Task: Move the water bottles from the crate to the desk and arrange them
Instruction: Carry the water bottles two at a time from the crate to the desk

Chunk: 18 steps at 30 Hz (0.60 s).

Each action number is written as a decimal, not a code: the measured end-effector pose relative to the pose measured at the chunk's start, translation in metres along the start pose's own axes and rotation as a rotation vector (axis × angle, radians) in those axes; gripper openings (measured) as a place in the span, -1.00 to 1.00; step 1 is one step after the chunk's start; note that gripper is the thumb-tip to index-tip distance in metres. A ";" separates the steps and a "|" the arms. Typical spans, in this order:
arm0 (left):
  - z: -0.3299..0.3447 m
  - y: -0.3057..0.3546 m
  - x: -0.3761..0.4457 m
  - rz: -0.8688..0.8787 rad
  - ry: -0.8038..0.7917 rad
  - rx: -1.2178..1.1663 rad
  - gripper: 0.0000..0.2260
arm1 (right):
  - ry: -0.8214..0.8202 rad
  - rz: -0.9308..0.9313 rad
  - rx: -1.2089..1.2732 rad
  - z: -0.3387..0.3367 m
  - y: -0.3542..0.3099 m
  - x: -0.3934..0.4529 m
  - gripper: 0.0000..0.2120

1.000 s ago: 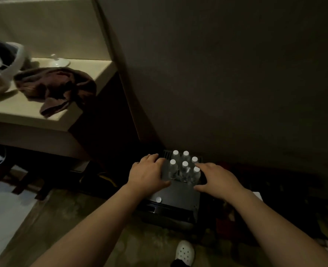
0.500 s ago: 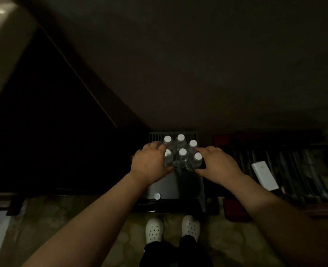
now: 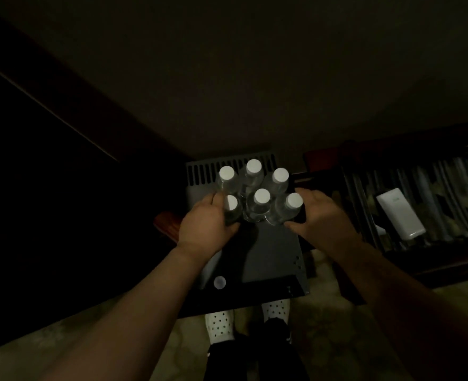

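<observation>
The grip is two-handed: the left hand [image 3: 204,225] curls round the left flank of a cluster of six water bottles [image 3: 257,195], its thumb wrapped across the near-left bottle, and the right hand [image 3: 322,215] presses on the right flank with thumb and fingers hooked round the near-right bottle. The bottles stand upright in two rows of three, white caps up, bunched over the far end of a dark crate [image 3: 271,251] with a slatted back wall; whether they rest on it or hang just above cannot be told in this dim light. No wrap round the bundle is visible, so the squeeze alone seems to hold it, and the middle bottles, gripped by neither hand, look likeliest to slip down and out. A tilt could spill the far row. A white cap-like disc [image 3: 219,282] lies on the crate's near corner. White clogs [image 3: 219,325] stand below; a white box [image 3: 399,217] lies on a dark slatted rack well to the right
</observation>
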<state>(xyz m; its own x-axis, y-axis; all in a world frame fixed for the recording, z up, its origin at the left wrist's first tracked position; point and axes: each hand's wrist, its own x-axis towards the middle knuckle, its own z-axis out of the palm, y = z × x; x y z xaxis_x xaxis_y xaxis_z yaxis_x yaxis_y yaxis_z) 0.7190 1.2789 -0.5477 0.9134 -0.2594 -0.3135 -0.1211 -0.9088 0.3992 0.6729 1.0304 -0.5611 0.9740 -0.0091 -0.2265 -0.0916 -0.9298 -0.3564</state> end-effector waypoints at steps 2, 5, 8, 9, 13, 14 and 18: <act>0.010 -0.003 0.004 -0.005 0.024 -0.042 -0.50 | 0.010 0.004 0.031 0.010 0.003 0.004 -0.28; 0.022 -0.008 0.011 -0.016 0.076 -0.090 -0.51 | 0.003 0.032 0.094 0.020 0.004 0.009 -0.38; 0.029 -0.009 0.013 -0.037 0.114 -0.139 -0.48 | 0.029 0.082 0.188 0.024 0.002 0.012 -0.46; 0.031 -0.009 0.013 -0.039 0.115 -0.151 -0.46 | 0.043 0.092 0.216 0.025 0.002 0.012 -0.46; 0.037 -0.008 0.013 -0.043 0.097 -0.184 -0.41 | 0.097 0.077 0.358 0.036 0.002 0.013 -0.47; 0.037 -0.007 0.013 -0.039 0.101 -0.182 -0.42 | 0.113 0.075 0.371 0.037 0.002 0.013 -0.47; 0.033 -0.003 0.012 -0.032 0.076 -0.127 -0.47 | 0.139 0.059 0.354 0.043 -0.001 0.006 -0.50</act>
<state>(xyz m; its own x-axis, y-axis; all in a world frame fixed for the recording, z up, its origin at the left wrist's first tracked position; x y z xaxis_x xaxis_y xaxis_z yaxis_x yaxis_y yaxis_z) 0.7171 1.2675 -0.5809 0.9436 -0.2008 -0.2633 -0.0455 -0.8662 0.4976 0.6699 1.0469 -0.6012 0.9814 -0.1316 -0.1397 -0.1910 -0.7417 -0.6430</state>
